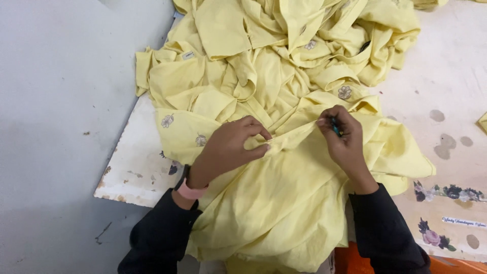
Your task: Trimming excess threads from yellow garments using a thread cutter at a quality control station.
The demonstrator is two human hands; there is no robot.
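Observation:
A pale yellow garment (284, 198) lies spread over my lap and the table edge. My left hand (231, 147) pinches a fold of this cloth between thumb and fingers. Just to its right, my right hand (345, 137) grips the same stretched fold and also holds a small blue-green tool (336, 127), mostly hidden by the fingers. Both arms wear dark sleeves; a pink band (190, 192) circles my left wrist.
A heap of more yellow garments (284, 45) with small embroidered flowers fills the back of the white worn table (137, 162). A flower-patterned table cover (446, 152) shows at the right. Grey floor (56, 127) lies to the left. Something orange (350, 261) sits at the bottom.

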